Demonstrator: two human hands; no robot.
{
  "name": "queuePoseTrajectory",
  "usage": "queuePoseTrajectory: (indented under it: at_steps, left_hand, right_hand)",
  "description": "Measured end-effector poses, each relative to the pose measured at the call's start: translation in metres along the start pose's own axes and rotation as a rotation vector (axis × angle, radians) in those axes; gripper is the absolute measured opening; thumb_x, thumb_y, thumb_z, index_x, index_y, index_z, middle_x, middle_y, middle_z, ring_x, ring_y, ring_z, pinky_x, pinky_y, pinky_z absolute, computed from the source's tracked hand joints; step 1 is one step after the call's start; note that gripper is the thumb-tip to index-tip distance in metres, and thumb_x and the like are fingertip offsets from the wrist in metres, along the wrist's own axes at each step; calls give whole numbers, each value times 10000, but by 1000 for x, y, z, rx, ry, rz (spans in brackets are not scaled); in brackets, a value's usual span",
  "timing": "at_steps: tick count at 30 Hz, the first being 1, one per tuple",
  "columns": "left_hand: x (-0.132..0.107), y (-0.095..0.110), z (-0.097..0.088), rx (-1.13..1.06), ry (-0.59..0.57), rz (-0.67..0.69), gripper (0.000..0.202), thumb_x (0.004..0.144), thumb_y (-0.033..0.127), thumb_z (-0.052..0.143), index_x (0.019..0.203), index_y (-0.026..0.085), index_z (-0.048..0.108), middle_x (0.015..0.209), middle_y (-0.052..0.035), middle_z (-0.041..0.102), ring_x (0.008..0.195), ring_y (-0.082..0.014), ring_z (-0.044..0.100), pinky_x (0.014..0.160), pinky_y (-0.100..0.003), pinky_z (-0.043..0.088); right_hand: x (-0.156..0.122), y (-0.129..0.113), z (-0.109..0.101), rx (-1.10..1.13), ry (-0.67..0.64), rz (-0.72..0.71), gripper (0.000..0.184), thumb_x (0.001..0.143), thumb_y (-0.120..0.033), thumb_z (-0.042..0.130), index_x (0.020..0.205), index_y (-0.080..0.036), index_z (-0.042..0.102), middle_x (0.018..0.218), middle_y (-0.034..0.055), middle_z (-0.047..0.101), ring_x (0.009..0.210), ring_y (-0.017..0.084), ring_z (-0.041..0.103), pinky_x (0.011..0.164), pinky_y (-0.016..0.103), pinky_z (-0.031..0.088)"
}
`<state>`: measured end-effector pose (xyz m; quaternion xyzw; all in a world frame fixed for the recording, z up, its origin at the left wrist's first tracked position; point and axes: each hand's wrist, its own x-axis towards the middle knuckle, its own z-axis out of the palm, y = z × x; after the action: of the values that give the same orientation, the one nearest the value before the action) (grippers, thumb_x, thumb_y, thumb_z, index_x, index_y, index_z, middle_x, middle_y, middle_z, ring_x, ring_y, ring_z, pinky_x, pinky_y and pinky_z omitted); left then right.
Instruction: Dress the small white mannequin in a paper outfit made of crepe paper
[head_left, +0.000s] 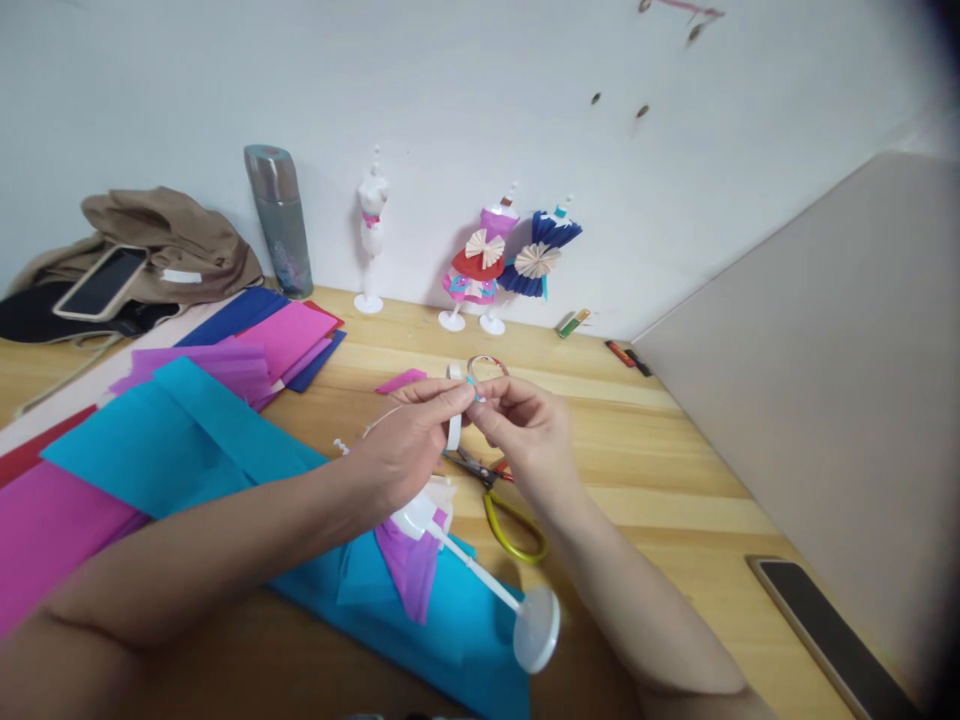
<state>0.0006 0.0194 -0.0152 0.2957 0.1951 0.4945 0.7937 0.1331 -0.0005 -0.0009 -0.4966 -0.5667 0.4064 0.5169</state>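
Observation:
My left hand point(409, 440) and my right hand point(525, 425) meet above the wooden table point(675, 480), fingers pinched together on a small roll of white tape point(454, 410); a strip hangs down from it. A tiny teal scrap shows between the fingertips. Under my left wrist lies a white mannequin doll point(480, 575) on its side, with purple paper round its body and its round base toward me. It rests on teal crepe paper point(187, 440). Scissors with yellow-green handles point(502, 500) lie just below my right hand.
Sheets of pink, purple, blue and red paper point(285, 335) are piled at left. Against the wall stand a bare mannequin point(371, 240), two dressed ones point(510, 265) and a steel flask point(281, 220). A phone point(105, 280) lies on a brown garment, another phone point(825, 630) at right beside a grey board.

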Motion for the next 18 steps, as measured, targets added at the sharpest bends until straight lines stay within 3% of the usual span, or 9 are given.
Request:
queuePoseTrajectory:
  at_steps: [6,9,11,14,18]
  left_hand:
    - [3,8,2,13,64,-9,118,695,217,872,714,162,769,725,-9,688,742,-139,626,766,-284,500]
    - [6,18,3,3,115,59,105,685,163,861,688,145,757,749,-6,697,695,-95,596,700,-234,475]
    - [7,22,4,-4,113,106,120,663,153,870,665,136,752,755,-9,702,669,-76,580,668,-211,463]
    - [6,23,7,5,67,73,149,651,197,889,672,131,756,745,-16,699,643,-79,579,653,-219,472]
    - [4,22,7,2,75,34,177,658,220,896,686,128,748,788,-32,704,686,-102,608,653,-236,478]
  right_hand:
    - [0,-5,-2,17,-55,65,181,665,-305,716,621,-235,555,527,-57,494,456,90,368,465,255,339]
    - [1,-9,-6,-5,-88,71,153,666,-285,692,619,-235,555,513,-64,473,441,88,352,444,252,315]
    - [1,-11,-9,-7,-39,24,119,696,-304,700,677,-234,606,520,-59,488,443,99,378,441,260,328]
    - [2,-13,-15,-19,53,-95,117,745,-317,730,806,-234,674,590,-38,553,504,127,469,488,281,393]
    - [5,-10,-34,-103,85,-246,175,863,-333,675,735,-232,611,597,-29,533,517,133,468,499,289,377]
